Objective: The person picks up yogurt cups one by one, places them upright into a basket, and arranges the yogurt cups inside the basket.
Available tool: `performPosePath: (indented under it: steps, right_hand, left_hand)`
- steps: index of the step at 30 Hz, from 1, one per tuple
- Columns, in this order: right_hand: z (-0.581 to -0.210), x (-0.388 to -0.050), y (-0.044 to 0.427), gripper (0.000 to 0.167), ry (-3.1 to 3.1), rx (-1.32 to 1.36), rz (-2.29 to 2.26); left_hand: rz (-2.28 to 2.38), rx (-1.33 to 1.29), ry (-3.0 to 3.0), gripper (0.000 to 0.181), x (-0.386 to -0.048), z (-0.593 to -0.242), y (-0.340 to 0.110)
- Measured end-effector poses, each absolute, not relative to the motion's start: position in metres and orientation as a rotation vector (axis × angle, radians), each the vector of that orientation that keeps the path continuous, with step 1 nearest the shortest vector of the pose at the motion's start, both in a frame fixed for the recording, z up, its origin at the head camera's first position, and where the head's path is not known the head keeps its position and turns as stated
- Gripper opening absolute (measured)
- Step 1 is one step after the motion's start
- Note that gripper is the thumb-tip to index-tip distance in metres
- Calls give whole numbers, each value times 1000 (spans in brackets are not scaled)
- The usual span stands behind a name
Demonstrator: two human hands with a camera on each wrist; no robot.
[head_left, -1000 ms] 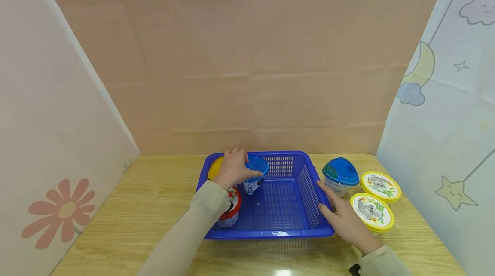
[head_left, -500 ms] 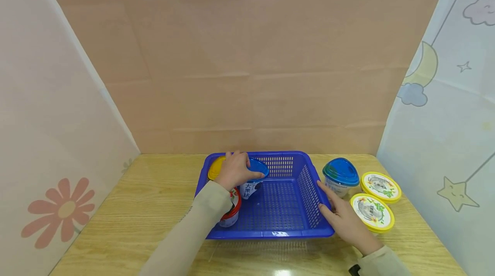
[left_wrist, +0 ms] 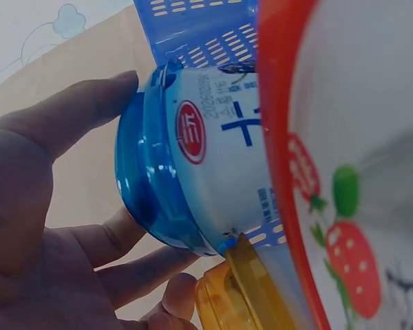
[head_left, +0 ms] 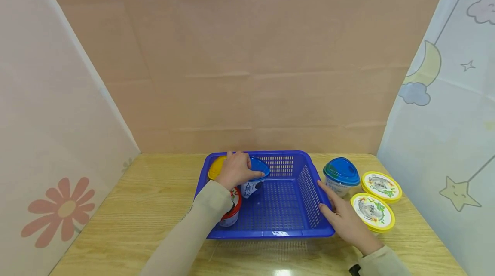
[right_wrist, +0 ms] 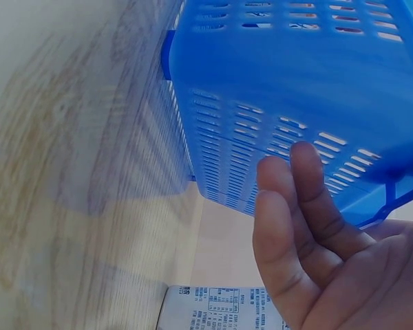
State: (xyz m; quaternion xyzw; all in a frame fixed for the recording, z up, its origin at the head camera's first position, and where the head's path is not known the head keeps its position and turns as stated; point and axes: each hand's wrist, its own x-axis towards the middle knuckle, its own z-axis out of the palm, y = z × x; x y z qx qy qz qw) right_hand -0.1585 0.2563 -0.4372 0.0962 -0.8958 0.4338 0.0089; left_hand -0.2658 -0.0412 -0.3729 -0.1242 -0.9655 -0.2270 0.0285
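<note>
My left hand [head_left: 236, 172] holds a yogurt cup [head_left: 251, 185] by its blue lid [left_wrist: 148, 172], thumb on one side and fingers on the other. The cup stands in the back left part of the blue plastic basket [head_left: 270, 234]. A yellow-lidded cup [head_left: 216, 167] sits left of it, partly hidden by the hand. Nearer the front is a red-lidded cup [head_left: 230, 213], partly behind my left sleeve; its strawberry-printed lid [left_wrist: 351, 261] looms close in the left wrist view. My right hand [head_left: 344, 220] holds the basket's right rim, with several fingers [right_wrist: 275, 234] outside the slotted wall.
Right of the basket stands another blue-lidded cup [head_left: 341, 177]. Beside it are two tubs with white, yellow-rimmed lids, one behind [head_left: 380, 185] and one in front [head_left: 372, 212]. The wooden table [head_left: 127, 220] meets a brown paper backdrop [head_left: 247, 74].
The blue-lidded cup in my left hand has come down slightly and straightened between the first frame and the second, then barely shifts. My right hand keeps its place on the rim.
</note>
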Motion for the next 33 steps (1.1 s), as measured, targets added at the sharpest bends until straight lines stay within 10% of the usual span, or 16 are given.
performPosePath:
  steps: [33]
  right_hand:
    - [-439, -157, 255, 59, -2767, 303, 1375]
  left_hand:
    - [-713, -512, -2993, 34, -263, -368, -39]
